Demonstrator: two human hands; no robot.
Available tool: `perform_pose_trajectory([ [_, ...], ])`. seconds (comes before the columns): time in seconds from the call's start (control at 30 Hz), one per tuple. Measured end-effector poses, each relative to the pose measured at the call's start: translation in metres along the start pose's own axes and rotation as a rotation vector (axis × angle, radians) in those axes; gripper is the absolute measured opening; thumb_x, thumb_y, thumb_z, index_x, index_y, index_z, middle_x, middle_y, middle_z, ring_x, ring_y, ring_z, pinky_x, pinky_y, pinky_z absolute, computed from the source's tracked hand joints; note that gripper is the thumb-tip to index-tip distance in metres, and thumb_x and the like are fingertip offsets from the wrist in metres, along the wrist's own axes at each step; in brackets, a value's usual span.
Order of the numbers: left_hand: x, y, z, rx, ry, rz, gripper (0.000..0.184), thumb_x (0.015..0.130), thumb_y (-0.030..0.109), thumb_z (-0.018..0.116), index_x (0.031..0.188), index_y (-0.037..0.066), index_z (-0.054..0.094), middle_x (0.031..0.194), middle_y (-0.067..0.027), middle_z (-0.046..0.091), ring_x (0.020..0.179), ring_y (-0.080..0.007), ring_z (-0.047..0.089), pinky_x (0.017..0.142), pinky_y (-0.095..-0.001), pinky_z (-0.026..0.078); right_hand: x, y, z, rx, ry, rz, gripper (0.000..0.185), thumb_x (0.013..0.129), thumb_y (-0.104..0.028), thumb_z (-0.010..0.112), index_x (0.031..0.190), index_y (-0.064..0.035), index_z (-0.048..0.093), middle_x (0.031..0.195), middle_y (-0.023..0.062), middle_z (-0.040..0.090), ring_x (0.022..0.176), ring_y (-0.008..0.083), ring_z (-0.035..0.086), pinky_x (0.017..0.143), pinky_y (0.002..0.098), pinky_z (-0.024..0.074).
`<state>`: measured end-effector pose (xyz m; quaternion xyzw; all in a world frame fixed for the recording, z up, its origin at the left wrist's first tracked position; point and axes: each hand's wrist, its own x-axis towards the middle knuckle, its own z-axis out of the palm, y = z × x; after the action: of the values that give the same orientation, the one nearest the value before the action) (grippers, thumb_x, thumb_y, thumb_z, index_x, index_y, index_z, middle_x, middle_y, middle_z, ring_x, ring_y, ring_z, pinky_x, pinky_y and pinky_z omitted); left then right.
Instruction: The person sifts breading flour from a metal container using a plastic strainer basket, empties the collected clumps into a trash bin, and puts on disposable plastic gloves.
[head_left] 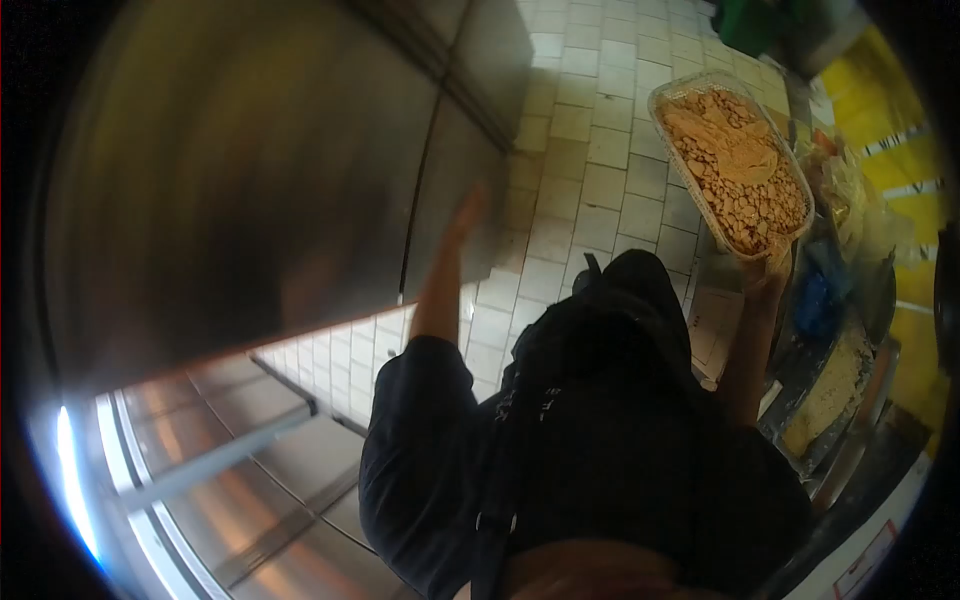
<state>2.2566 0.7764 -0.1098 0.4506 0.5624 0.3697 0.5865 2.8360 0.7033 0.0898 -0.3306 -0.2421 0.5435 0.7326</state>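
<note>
A clear rectangular tray [738,165] holds brown crumbly pieces with a smoother tan mass on top. At its near end my right hand [768,275] grips the tray, which is held out over the tiled floor. On the other side, my left hand [470,212] is raised against or just in front of the steel cabinet door [462,180]. It is blurred and dark, so its fingers cannot be made out.
White tiles [590,140] cover the floor. To the right stand a blue bag [822,290], clear plastic wrapping [845,195] and a container of pale powder [835,390]. A steel unit with a bar handle [225,460] is at the lower left.
</note>
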Motion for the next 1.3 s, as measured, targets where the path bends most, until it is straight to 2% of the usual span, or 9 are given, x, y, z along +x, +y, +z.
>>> perform_pose_trajectory([
  [0.07, 0.091, 0.144, -0.005, -0.368, -0.141, 0.131, 0.056, 0.100, 0.043, 0.037, 0.145, 0.011, 0.031, 0.138, -0.0108, 0.046, 0.124, -0.0241, 0.047, 0.103, -0.0395, 0.039, 0.000, 0.000, 0.012, -0.020, 0.153, 0.003, 0.049, 0.094, -0.018, 0.052, 0.135, 0.0025, 0.033, 0.125, 0.0209, 0.051, 0.107, 0.0311, 0.060, 0.085, 0.0448, 0.0584],
  [0.13, 0.088, 0.259, 0.013, -0.202, -0.063, 0.242, 0.055, 0.100, 0.042, 0.036, 0.145, 0.011, 0.030, 0.136, -0.0116, 0.049, 0.125, -0.0264, 0.047, 0.107, -0.0410, 0.034, 0.003, 0.002, 0.018, -0.072, 0.249, 0.022, 0.048, 0.096, -0.021, 0.048, 0.136, 0.0006, 0.032, 0.128, 0.0197, 0.048, 0.111, 0.0313, 0.057, 0.089, 0.0451, 0.0551],
  [0.27, 0.094, 0.296, 0.018, -0.210, -0.071, 0.242, 0.061, 0.099, 0.049, 0.032, 0.146, 0.011, 0.028, 0.142, -0.0144, 0.042, 0.129, -0.0283, 0.043, 0.109, -0.0435, 0.031, 0.001, 0.007, 0.045, -0.011, 0.341, 0.030, 0.046, 0.096, -0.020, 0.049, 0.135, -0.0020, 0.034, 0.128, 0.0183, 0.049, 0.112, 0.0299, 0.056, 0.087, 0.0433, 0.0552],
  [0.4, 0.131, 0.123, 0.044, -0.031, -0.061, -0.116, 0.066, 0.098, 0.054, 0.029, 0.147, 0.009, 0.026, 0.144, -0.0161, 0.038, 0.130, -0.0289, 0.039, 0.110, -0.0456, 0.026, 0.058, 0.060, -0.033, 0.116, 0.324, -0.058, 0.044, 0.096, -0.022, 0.048, 0.135, -0.0037, 0.036, 0.128, 0.0161, 0.050, 0.112, 0.0288, 0.057, 0.087, 0.0421, 0.0551],
  [0.6, 0.001, -0.168, 0.072, 0.289, -0.087, -0.525, 0.060, 0.098, 0.048, 0.032, 0.143, 0.007, 0.032, 0.135, -0.0144, 0.045, 0.120, -0.0253, 0.044, 0.102, -0.0410, 0.032, 0.078, 0.071, -0.065, 0.088, 0.333, -0.024, 0.045, 0.099, -0.029, 0.043, 0.137, -0.0063, 0.035, 0.134, 0.0115, 0.047, 0.119, 0.0291, 0.051, 0.095, 0.0433, 0.0495],
  [0.67, -0.012, -0.218, 0.070, 0.327, -0.119, -0.576, 0.058, 0.098, 0.046, 0.033, 0.141, 0.007, 0.034, 0.132, -0.0139, 0.047, 0.117, -0.0241, 0.045, 0.100, -0.0395, 0.033, 0.103, 0.135, -0.192, 0.056, 0.213, -0.170, 0.051, 0.096, -0.034, 0.048, 0.139, -0.0078, 0.037, 0.140, 0.0122, 0.042, 0.128, 0.0298, 0.043, 0.101, 0.0466, 0.0447],
  [0.97, 0.043, -0.321, -0.011, 0.343, -0.077, -0.422, 0.049, 0.099, 0.037, 0.039, 0.135, 0.004, 0.043, 0.118, -0.0115, 0.057, 0.101, -0.0188, 0.053, 0.089, -0.0328, 0.041, 0.059, 0.184, -0.076, 0.318, 0.050, -0.287, 0.052, 0.098, -0.034, 0.039, 0.141, -0.0048, 0.033, 0.142, 0.0133, 0.041, 0.128, 0.0320, 0.043, 0.106, 0.0481, 0.0384],
  [1.13, 0.153, -0.227, -0.111, 0.107, 0.283, 0.049, 0.044, 0.099, 0.033, 0.041, 0.132, 0.003, 0.048, 0.110, -0.0101, 0.063, 0.093, -0.0158, 0.057, 0.083, -0.0290, 0.045, 0.023, 0.236, -0.082, 0.188, 0.193, -0.349, 0.047, 0.098, -0.030, 0.039, 0.138, -0.0056, 0.036, 0.139, 0.0143, 0.043, 0.125, 0.0330, 0.046, 0.102, 0.0488, 0.0420],
  [1.3, 0.193, 0.038, -0.141, 0.324, 0.364, 0.716, 0.034, 0.097, 0.016, 0.047, 0.129, 0.005, 0.052, 0.104, -0.0115, 0.066, 0.088, -0.0147, 0.059, 0.079, -0.0274, 0.047, 0.026, 0.261, -0.098, 0.197, 0.280, -0.312, 0.044, 0.099, -0.028, 0.039, 0.138, -0.0067, 0.036, 0.135, 0.0131, 0.046, 0.117, 0.0284, 0.054, 0.089, 0.0432, 0.0525],
])
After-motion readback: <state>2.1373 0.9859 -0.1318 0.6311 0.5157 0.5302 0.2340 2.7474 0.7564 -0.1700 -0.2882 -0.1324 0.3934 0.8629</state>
